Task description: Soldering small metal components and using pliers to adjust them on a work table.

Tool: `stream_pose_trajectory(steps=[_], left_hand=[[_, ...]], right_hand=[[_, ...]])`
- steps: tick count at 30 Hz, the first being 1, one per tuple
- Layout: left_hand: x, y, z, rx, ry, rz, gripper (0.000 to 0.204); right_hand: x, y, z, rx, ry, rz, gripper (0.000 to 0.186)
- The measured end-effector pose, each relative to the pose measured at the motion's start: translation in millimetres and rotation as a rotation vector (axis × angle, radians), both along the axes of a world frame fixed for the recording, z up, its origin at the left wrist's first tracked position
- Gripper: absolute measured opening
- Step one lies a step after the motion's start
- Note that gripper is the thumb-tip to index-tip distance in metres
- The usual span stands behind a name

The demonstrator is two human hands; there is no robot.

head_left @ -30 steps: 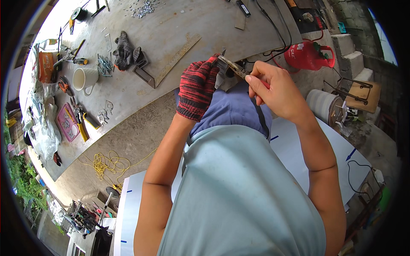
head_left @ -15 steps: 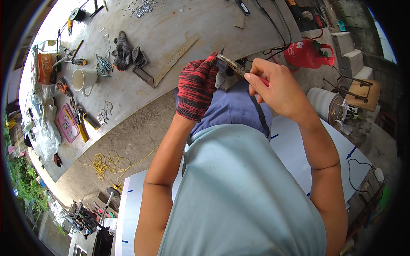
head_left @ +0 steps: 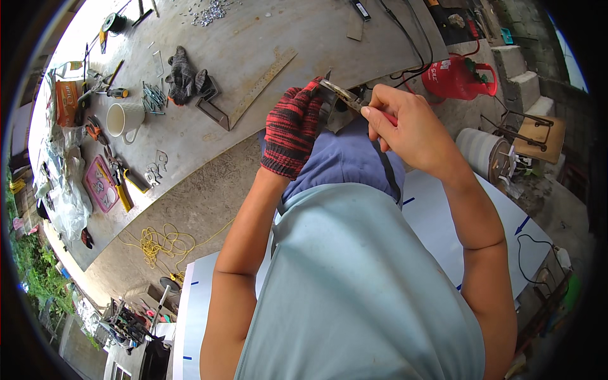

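My left hand [head_left: 290, 130], in a red-and-black knitted glove, is closed on a small grey piece of sheet metal [head_left: 327, 106] at the table's near edge. The metal's exact shape is partly hidden by the glove. My bare right hand [head_left: 405, 126] grips red-handled pliers [head_left: 343, 95]. Their jaws reach to the metal beside the gloved fingertips; whether they bite on it I cannot tell. Just left of the glove, a metal ruler [head_left: 263, 85] lies slantwise on the metal-topped table [head_left: 215, 142].
Beside the ruler are a bent metal bracket [head_left: 214, 113] and a grey glove [head_left: 182, 77]. Farther left stand a white mug [head_left: 123, 119], loose screws [head_left: 152, 98] and a pink tray [head_left: 101, 183]. A red gas cylinder [head_left: 457, 78] stands right of the table; yellow cord [head_left: 161, 246] lies on the floor.
Both hands hold almost the same pose. The metal piece between them looks slightly tilted and darker than before.
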State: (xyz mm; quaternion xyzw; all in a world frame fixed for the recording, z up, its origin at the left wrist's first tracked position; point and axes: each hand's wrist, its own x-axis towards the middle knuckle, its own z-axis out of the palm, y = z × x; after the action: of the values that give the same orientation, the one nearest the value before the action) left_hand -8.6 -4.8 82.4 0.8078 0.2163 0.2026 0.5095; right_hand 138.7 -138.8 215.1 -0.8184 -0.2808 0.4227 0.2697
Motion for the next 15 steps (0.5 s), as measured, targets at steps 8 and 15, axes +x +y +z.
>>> stream_pose_trajectory(steps=[8, 15], left_hand=[[-0.2, 0.6, -1.2, 0.011, 0.025, -0.001, 0.035], [0.5, 1.2, 0.4, -0.057, 0.006, 0.035, 0.033]], right_hand=[[0.2, 1.3, 1.8, -0.013, 0.011, -0.006, 0.025], [1.5, 2.0, 4.6, -0.017, 0.035, 0.013, 0.023]])
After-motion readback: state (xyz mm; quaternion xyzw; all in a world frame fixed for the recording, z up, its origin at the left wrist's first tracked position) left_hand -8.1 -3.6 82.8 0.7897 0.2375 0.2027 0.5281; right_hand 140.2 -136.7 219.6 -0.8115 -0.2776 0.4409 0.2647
